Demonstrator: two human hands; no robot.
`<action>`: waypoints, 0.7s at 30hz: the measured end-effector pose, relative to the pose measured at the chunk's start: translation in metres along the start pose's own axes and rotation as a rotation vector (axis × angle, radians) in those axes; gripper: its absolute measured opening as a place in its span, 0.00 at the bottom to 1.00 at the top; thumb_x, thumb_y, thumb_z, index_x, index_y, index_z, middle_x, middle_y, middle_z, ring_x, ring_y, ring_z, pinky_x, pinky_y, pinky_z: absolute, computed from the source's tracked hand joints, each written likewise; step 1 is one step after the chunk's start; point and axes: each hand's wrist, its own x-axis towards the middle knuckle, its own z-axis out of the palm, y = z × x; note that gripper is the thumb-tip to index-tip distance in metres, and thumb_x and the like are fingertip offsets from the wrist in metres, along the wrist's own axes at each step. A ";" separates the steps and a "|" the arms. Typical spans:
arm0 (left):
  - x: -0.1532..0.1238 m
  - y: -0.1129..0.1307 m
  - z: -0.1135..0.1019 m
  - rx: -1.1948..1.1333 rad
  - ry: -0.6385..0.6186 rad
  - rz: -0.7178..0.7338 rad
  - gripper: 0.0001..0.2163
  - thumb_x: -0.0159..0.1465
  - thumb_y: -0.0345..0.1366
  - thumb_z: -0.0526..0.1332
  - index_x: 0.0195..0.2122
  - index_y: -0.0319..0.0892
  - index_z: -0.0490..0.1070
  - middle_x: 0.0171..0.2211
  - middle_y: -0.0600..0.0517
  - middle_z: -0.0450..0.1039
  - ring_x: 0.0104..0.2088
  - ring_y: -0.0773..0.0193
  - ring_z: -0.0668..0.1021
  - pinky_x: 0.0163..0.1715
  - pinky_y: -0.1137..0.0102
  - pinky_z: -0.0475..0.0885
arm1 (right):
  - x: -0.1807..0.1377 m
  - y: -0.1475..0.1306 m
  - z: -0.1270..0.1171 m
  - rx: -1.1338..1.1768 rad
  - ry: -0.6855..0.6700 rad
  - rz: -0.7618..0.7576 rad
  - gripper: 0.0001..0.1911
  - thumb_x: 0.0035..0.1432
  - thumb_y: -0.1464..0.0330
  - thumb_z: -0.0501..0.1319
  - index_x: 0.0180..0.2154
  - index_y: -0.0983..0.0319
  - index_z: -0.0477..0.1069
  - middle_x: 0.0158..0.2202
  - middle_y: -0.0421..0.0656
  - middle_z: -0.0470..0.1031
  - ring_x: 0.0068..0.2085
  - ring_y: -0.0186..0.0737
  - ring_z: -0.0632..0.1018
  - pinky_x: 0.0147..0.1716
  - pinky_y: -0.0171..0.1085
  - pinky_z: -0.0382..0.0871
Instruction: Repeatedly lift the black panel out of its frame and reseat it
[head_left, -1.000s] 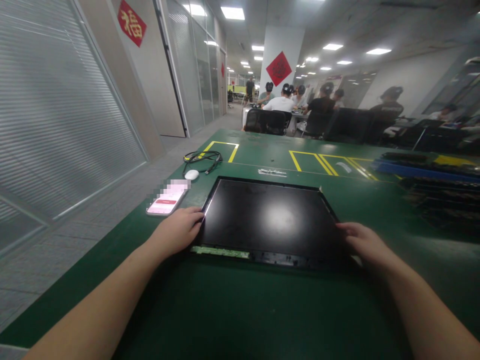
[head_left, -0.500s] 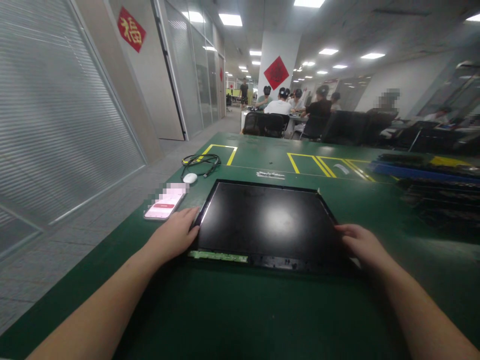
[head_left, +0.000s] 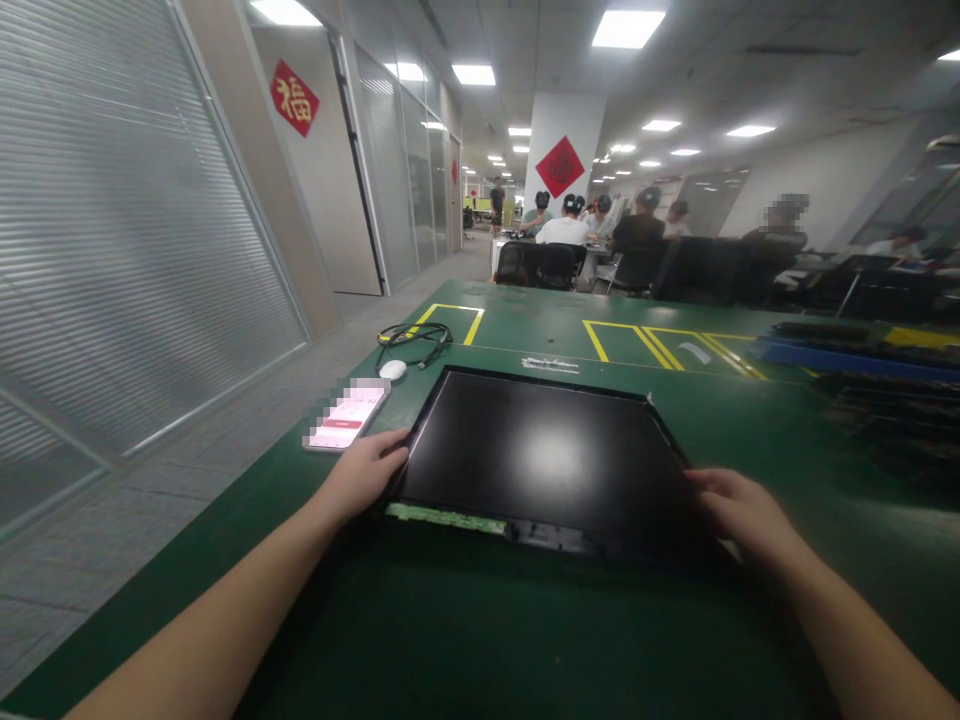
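Observation:
A flat black LCD panel [head_left: 525,430] is in front of me above the green table, its dark face upward with a bright ceiling reflection. A green circuit board strip [head_left: 450,518] runs along the left part of its near edge. My left hand [head_left: 367,470] grips the panel's left edge, thumb on top near the frame. On the opposite side, my right hand [head_left: 739,505] closes around the right edge. The fingers beneath the panel are hidden on both sides. Whether the panel touches the table I cannot tell.
Left of the panel lie a phone [head_left: 349,415] with a lit screen, a white mouse [head_left: 393,370] and a coiled black cable [head_left: 420,340]. Dark stacked parts and a blue tray [head_left: 810,352] sit at the right. Several people are seated beyond the green table [head_left: 525,640].
The camera view has tilted slightly, so the room and table appear lower and further right. Both hands keep hold of the LCD panel, which has barely shifted with them.

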 end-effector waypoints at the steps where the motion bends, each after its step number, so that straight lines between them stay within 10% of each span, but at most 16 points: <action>1: -0.002 0.003 0.000 -0.126 0.031 -0.075 0.18 0.60 0.36 0.62 0.50 0.41 0.80 0.47 0.46 0.83 0.48 0.47 0.82 0.52 0.58 0.74 | 0.002 0.003 0.000 0.008 0.002 -0.008 0.22 0.48 0.72 0.59 0.47 0.63 0.78 0.28 0.44 0.78 0.26 0.38 0.76 0.25 0.34 0.68; 8: -0.012 0.028 0.001 -0.760 0.028 -0.525 0.21 0.65 0.27 0.61 0.60 0.42 0.72 0.27 0.47 0.83 0.22 0.59 0.82 0.19 0.70 0.76 | 0.006 0.008 0.001 0.039 0.019 -0.006 0.24 0.45 0.73 0.60 0.46 0.64 0.78 0.26 0.43 0.77 0.27 0.39 0.77 0.28 0.36 0.69; 21: -0.011 0.027 0.005 -0.938 0.039 -0.555 0.22 0.65 0.28 0.61 0.60 0.45 0.72 0.30 0.47 0.84 0.20 0.60 0.82 0.18 0.71 0.77 | 0.000 0.001 -0.001 0.018 -0.008 0.006 0.24 0.47 0.73 0.59 0.48 0.64 0.77 0.28 0.45 0.78 0.28 0.40 0.78 0.28 0.36 0.70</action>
